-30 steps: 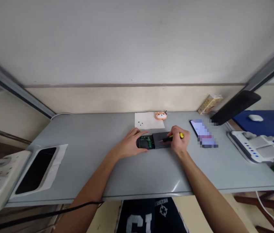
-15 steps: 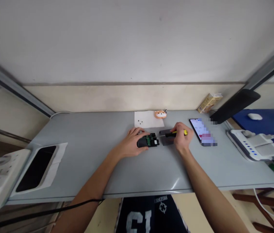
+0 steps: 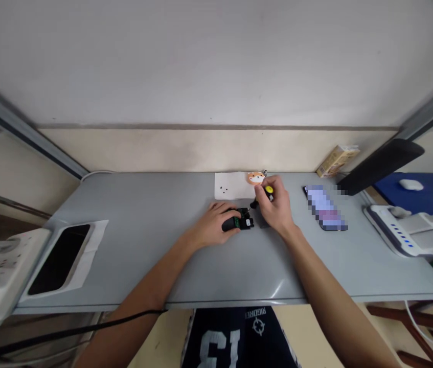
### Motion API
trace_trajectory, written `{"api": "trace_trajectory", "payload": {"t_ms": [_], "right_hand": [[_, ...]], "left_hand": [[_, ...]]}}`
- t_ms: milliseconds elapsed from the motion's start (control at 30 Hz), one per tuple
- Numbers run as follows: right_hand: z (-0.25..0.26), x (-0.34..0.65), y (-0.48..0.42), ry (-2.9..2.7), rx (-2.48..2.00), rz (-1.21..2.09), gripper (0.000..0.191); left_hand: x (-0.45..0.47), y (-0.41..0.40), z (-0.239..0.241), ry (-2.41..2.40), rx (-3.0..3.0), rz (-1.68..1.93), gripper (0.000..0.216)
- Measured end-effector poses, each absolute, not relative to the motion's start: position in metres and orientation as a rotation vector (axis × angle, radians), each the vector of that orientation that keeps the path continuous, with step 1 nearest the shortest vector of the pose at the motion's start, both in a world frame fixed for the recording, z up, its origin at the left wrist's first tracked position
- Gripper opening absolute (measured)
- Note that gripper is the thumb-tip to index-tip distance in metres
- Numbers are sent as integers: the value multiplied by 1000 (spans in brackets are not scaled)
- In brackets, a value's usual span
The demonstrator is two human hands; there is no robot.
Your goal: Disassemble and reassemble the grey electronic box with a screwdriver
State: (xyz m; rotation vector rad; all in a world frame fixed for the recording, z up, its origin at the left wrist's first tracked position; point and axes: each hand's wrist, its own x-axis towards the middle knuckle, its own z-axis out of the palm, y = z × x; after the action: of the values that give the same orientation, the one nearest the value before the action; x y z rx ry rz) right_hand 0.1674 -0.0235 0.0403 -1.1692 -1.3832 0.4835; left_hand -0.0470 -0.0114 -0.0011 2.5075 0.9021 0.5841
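My left hand (image 3: 216, 224) is wrapped round a small black device with an exposed green circuit board (image 3: 244, 221), holding it down on the desk. A screwdriver (image 3: 267, 192) with a black and yellow handle is gripped in my right hand (image 3: 277, 205). Its handle is tilted up and its tip points at the right end of the circuit board; whether it touches cannot be made out. Partly under my right hand lies a dark flat cover piece (image 3: 263, 221). Behind the device, several tiny dark bits, perhaps screws, rest on a white paper (image 3: 233, 191).
An orange animal-faced case (image 3: 255, 178) sits on the paper's far corner. To the right are a lit phone (image 3: 325, 208), a yellow carton (image 3: 337, 161) and a power strip (image 3: 392, 232). At the left a dark-screened phone (image 3: 61, 258) lies on white paper.
My right hand has swung the screwdriver from nearly flat to a steeper tilt, moving a little left and away from me. My left hand stays on the device. The view has shifted slightly.
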Motion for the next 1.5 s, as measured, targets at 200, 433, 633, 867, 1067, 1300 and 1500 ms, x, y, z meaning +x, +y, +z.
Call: {"api": "trace_trajectory", "payload": {"t_ms": [200, 433, 633, 867, 1067, 1300, 1500], "right_hand": [[50, 164, -5, -1460, -905, 888, 29], [43, 164, -9, -1034, -721, 1233, 34], [43, 159, -13, -1016, -675, 1256, 28], [42, 166, -7, -1021, -600, 1318, 31], [42, 163, -8, -865, -585, 1308, 31], [42, 165, -8, -876, -638, 1278, 30], [44, 169, -6, -930, -581, 1424, 35]], "left_hand": [[-47, -8, 0, 892, 2541, 548, 31], [-46, -6, -2, 873, 2559, 545, 30], [-47, -4, -5, 835, 2575, 581, 31], [-48, -2, -7, 806, 2611, 641, 29], [-47, -1, -5, 779, 2619, 687, 26], [-47, -1, -6, 782, 2604, 682, 25], [-46, -3, -6, 799, 2609, 683, 25]]}}
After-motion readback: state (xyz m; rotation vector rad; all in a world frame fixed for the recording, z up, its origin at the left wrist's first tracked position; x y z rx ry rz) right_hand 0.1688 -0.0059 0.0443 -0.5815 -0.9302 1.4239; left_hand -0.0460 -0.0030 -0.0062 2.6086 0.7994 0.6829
